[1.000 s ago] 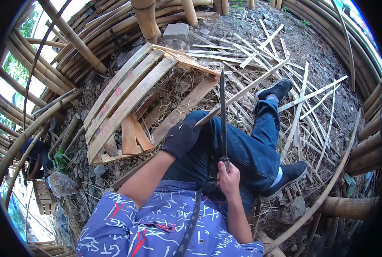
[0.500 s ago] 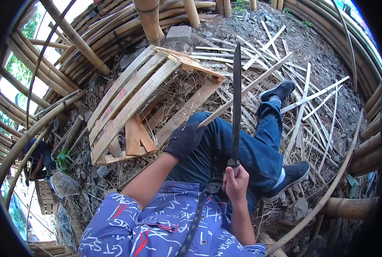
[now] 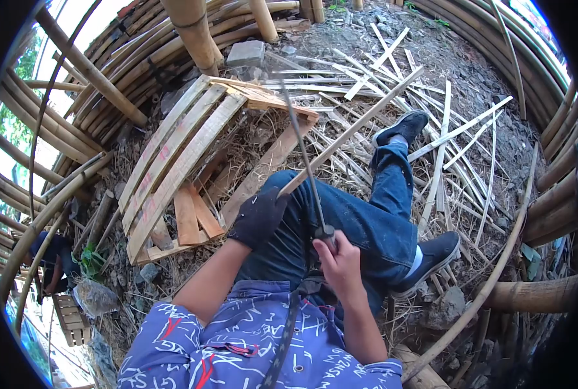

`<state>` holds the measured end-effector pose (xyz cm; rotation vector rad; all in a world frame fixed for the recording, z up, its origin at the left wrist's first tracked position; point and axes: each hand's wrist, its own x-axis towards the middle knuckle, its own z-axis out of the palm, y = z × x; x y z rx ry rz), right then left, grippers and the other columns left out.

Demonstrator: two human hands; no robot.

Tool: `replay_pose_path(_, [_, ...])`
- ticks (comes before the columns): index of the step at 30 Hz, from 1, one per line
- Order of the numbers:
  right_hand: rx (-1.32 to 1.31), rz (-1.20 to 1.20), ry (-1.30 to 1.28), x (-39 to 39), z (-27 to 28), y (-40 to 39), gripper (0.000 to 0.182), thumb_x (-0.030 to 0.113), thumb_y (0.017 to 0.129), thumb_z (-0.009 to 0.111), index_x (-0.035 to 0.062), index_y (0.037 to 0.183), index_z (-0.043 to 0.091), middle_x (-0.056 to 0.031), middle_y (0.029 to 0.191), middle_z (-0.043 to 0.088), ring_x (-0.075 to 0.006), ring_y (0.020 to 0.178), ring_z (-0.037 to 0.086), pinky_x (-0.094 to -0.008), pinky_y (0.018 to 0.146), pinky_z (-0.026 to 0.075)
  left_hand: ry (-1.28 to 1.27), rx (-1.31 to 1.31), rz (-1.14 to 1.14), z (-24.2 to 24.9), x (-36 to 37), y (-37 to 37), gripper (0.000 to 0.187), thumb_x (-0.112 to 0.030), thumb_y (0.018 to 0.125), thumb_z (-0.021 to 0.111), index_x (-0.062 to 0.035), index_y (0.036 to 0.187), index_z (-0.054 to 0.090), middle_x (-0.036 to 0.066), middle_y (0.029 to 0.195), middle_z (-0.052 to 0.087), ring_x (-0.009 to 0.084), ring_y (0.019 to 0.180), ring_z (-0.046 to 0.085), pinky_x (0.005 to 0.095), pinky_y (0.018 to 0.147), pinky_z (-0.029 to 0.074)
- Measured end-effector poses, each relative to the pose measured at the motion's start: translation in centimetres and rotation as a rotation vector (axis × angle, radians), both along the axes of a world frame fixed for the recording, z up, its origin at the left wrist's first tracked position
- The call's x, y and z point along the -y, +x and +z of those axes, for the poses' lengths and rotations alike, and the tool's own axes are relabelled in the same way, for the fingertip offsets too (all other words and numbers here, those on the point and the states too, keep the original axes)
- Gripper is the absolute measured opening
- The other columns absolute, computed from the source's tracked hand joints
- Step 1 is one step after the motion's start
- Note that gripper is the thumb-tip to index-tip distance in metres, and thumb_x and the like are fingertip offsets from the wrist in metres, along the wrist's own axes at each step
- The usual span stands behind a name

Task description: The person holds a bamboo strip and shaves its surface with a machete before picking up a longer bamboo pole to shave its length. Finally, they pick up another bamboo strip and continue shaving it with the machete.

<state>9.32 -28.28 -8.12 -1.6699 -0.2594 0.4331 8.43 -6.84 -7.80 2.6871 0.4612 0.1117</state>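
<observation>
In a black glove, my left hand (image 3: 259,217) rests by my bent knee, fingers wrapped round the lower end of a bamboo strip (image 3: 353,133). The strip slants up and away to the right over my leg. My bare right hand (image 3: 341,262) grips the handle of a machete (image 3: 307,155) in front of my lap. Its long dark blade points up and tilts left, seen nearly edge-on and blurred toward the tip. In this view the blade crosses in front of the strip, close to the gloved hand.
A slatted wooden crate (image 3: 219,137) lies tipped to the left of my legs. Split bamboo strips (image 3: 439,155) are scattered beyond my feet. Thick bamboo poles (image 3: 188,29) and a concrete block (image 3: 245,53) stand behind. Another person (image 3: 55,262) is at far left.
The machete has swung left, its blade turning from broadside to nearly edge-on, and my right hand has shifted slightly left. The left hand keeps its hold on the bamboo strip.
</observation>
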Motion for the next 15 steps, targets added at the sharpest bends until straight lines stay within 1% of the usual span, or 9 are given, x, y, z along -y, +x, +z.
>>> replay_pose_path(2, [0.291,0.003,-0.177,-1.1,0.6,1.7,0.032,0.03,0.085,0.069,-0.0015,0.087,0.06,-0.0206,0.064,0.06,-0.0357,0.058,0.062,-0.0401,0.053,0.047,-0.029,-0.001,-0.024,-0.4,0.0,0.0,0.033,-0.037,0.094,0.048,-0.0058,0.092,0.061,0.023,0.077,0.064,0.0425,0.074,0.062,0.0515,0.064,0.048])
replay_pose_path(3, [0.263,0.002,-0.177,-1.5,0.3,2.2,0.034,0.032,0.085,0.069,-0.0013,0.088,0.061,-0.0238,0.068,0.061,-0.0442,0.068,0.06,-0.0451,0.057,0.047,-0.02,0.004,-0.021,-0.4,0.2,-0.2,0.033,-0.037,0.094,0.048,-0.0058,0.092,0.061,0.023,0.077,0.064,0.0425,0.074,0.062,0.0515,0.064,0.048])
replay_pose_path(4, [0.27,0.007,-0.167,-1.7,-0.1,2.5,0.034,0.032,0.085,0.069,-0.0013,0.088,0.061,-0.0238,0.068,0.061,-0.0442,0.068,0.06,-0.0451,0.057,0.047,-0.027,0.014,-0.014,-0.2,0.5,-0.4,0.032,-0.036,0.093,0.049,-0.0068,0.094,0.062,0.023,0.079,0.064,0.0425,0.075,0.062,0.0512,0.065,0.049])
replay_pose_path(6, [0.273,0.042,-0.269,-1.6,-1.1,2.7,0.037,0.036,0.084,0.068,-0.0009,0.087,0.061,-0.0232,0.068,0.061,-0.0428,0.067,0.061,-0.0456,0.057,0.047,-0.035,0.026,-0.002,0.2,0.8,-0.2,0.031,-0.036,0.093,0.05,-0.0079,0.097,0.063,0.023,0.08,0.064,0.0425,0.076,0.062,0.0509,0.065,0.049])
replay_pose_path(8, [0.29,0.045,-0.326,-1.0,-1.2,3.5,0.039,0.038,0.084,0.068,-0.0009,0.086,0.062,-0.0235,0.069,0.062,-0.0429,0.067,0.061,-0.0462,0.057,0.047,-0.139,-0.064,0.025,2.0,1.7,0.3,0.031,-0.035,0.092,0.051,-0.0076,0.097,0.065,0.023,0.083,0.065,0.0396,0.082,0.063,0.0485,0.071,0.05])
replay_pose_path(9, [0.306,0.045,-0.378,-0.7,-1.3,3.9,0.041,0.04,0.084,0.067,-0.0008,0.084,0.062,-0.0237,0.069,0.062,-0.0429,0.067,0.061,-0.0467,0.057,0.047,-0.145,-0.066,0.033,1.6,1.8,0.7,0.031,-0.035,0.092,0.051,-0.0076,0.097,0.065,0.023,0.083,0.065,0.0396,0.082,0.063,0.0485,0.071,0.05])
replay_pose_path(12, [0.335,0.039,-0.444,0.1,-1.8,4.8,0.044,0.044,0.082,0.068,0.0,0.084,0.063,-0.0225,0.069,0.063,-0.042,0.068,0.062,-0.0463,0.058,0.048,-0.091,-0.037,0.008,1.2,1.8,0.7,0.029,-0.035,0.091,0.052,-0.0095,0.098,0.065,0.023,0.083,0.065,0.0401,0.081,0.063,0.0498,0.071,0.05])
replay_pose_path(13, [0.339,0.036,-0.441,0.5,-1.9,4.9,0.044,0.044,0.082,0.068,0.0,0.084,0.063,-0.0225,0.069,0.063,-0.042,0.068,0.062,-0.0463,0.058,0.048,-0.069,-0.065,-0.01,1.3,1.9,0.6,0.028,-0.034,0.091,0.052,-0.0094,0.097,0.065,0.023,0.083,0.065,0.0402,0.08,0.063,0.0502,0.071,0.05])
replay_pose_path(15, [0.454,0.025,-0.477,1.2,-2.4,4.9,0.046,0.046,0.08,0.068,0.0011,0.084,0.064,-0.0206,0.07,0.064,-0.0402,0.067,0.063,-0.045,0.059,0.049,-0.043,-0.089,-0.032,1.4,1.8,0.6,0.028,-0.033,0.09,0.052,-0.0092,0.097,0.065,0.023,0.083,0.065,0.0404,0.08,0.064,0.0506,0.07,0.05])
